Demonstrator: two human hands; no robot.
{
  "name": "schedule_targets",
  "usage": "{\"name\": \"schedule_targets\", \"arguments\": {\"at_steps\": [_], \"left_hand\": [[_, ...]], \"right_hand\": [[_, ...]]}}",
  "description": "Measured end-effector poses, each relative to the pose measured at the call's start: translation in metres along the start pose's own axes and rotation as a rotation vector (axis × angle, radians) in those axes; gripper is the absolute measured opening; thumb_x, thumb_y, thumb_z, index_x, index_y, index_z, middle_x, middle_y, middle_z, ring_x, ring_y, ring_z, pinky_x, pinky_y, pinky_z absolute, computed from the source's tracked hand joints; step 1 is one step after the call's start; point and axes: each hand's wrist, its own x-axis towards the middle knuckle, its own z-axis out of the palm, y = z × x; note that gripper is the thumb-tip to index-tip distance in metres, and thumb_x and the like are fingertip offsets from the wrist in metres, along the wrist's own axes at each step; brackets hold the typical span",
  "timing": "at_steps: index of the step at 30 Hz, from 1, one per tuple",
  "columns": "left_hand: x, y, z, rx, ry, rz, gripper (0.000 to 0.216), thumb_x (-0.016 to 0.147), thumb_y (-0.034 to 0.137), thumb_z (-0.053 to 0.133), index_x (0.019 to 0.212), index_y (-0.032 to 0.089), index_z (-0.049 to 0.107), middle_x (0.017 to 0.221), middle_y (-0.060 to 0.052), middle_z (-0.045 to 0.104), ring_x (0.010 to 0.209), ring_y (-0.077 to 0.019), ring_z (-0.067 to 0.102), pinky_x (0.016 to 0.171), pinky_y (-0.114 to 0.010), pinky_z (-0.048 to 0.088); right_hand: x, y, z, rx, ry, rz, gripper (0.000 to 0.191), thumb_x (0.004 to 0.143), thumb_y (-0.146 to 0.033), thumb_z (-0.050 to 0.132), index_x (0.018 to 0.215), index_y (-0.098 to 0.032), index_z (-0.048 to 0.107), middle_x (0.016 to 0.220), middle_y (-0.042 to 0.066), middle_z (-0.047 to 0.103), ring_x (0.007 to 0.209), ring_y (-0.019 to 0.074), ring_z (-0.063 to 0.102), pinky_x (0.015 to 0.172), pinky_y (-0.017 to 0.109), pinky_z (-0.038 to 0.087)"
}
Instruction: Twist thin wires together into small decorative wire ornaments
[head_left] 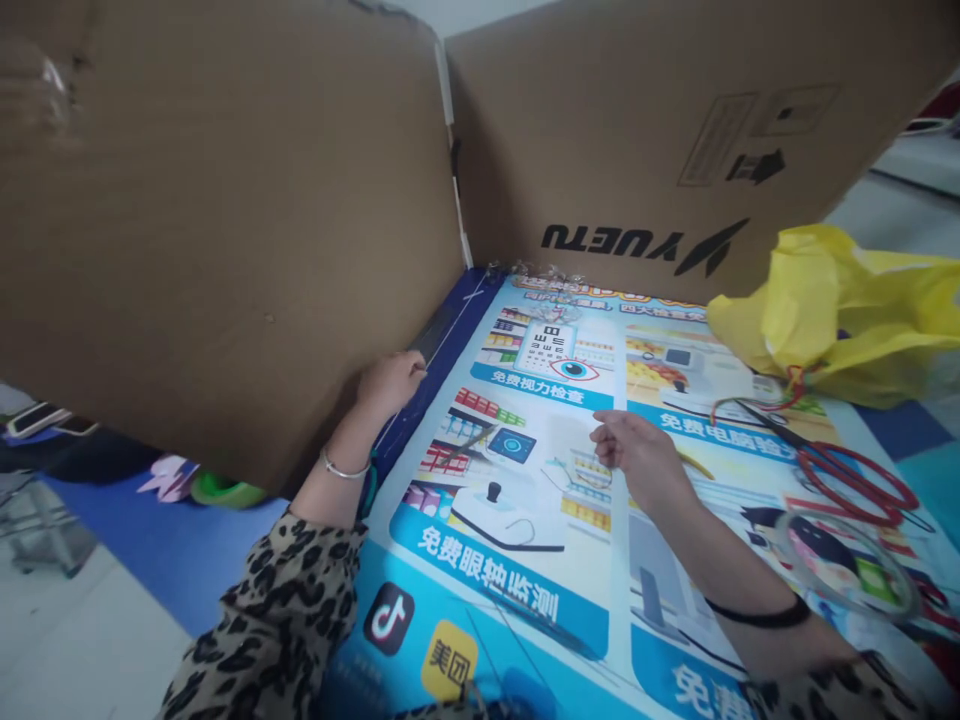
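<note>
My left hand is closed beside the lower edge of the left cardboard panel, over the dark blue border of a printed poster. Its fingertips are pressed together; what they hold, if anything, is too small to make out. Above the poster's middle, my right hand is also closed in a pinch, its contents unclear. Right of that hand lie red-handled scissors and a roll of clear tape. A second cardboard panel, printed with upside-down lettering, stands upright at the back and meets the left one at a corner.
A crumpled yellow plastic bag lies at the right, near the scissors' tips. Bits of clear plastic sit along the back panel's foot. Beyond the left panel, a green ring and a pink item rest near a blue surface.
</note>
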Motion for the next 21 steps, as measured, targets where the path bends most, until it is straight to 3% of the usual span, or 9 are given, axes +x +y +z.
{"name": "schedule_targets", "arguments": {"at_steps": [3, 8, 17, 21], "left_hand": [[0.011, -0.023, 0.011, 0.096, -0.07, -0.093, 0.025, 0.081, 0.035, 0.051, 0.099, 0.021, 0.062, 0.105, -0.007, 0.065, 0.094, -0.0197, 0.061, 0.076, -0.027, 0.045], [0.015, -0.033, 0.035, 0.147, -0.111, -0.127, 0.044, 0.076, 0.051, 0.053, 0.107, 0.021, 0.059, 0.114, -0.009, 0.059, 0.1, -0.0216, 0.059, 0.079, -0.027, 0.046], [0.012, -0.038, 0.04, 0.244, -0.065, -0.196, 0.031, 0.082, 0.017, 0.04, 0.101, 0.016, 0.064, 0.104, -0.016, 0.063, 0.094, -0.0248, 0.063, 0.078, -0.033, 0.048], [0.012, -0.038, 0.041, 0.262, -0.041, -0.222, 0.033, 0.083, 0.014, 0.037, 0.098, 0.013, 0.066, 0.099, -0.018, 0.065, 0.093, -0.0265, 0.063, 0.077, -0.034, 0.048]], "right_hand": [[0.001, 0.002, 0.0, -0.025, -0.009, 0.002, 0.032, 0.067, -0.044, 0.07, 0.084, -0.017, 0.063, 0.064, 0.001, 0.059, 0.05, 0.0094, 0.051, 0.045, 0.022, 0.039], [0.001, 0.003, 0.0, -0.071, -0.026, 0.009, 0.034, 0.068, -0.046, 0.069, 0.086, -0.017, 0.063, 0.067, 0.002, 0.059, 0.051, 0.0099, 0.051, 0.045, 0.023, 0.04], [0.0, 0.004, 0.001, -0.108, -0.031, -0.011, 0.037, 0.068, -0.048, 0.068, 0.087, -0.017, 0.064, 0.068, 0.003, 0.059, 0.052, 0.0109, 0.05, 0.045, 0.024, 0.039], [0.0, 0.003, 0.001, -0.12, -0.035, -0.004, 0.036, 0.068, -0.048, 0.068, 0.087, -0.018, 0.064, 0.068, 0.002, 0.059, 0.053, 0.0105, 0.05, 0.045, 0.023, 0.039]]}}
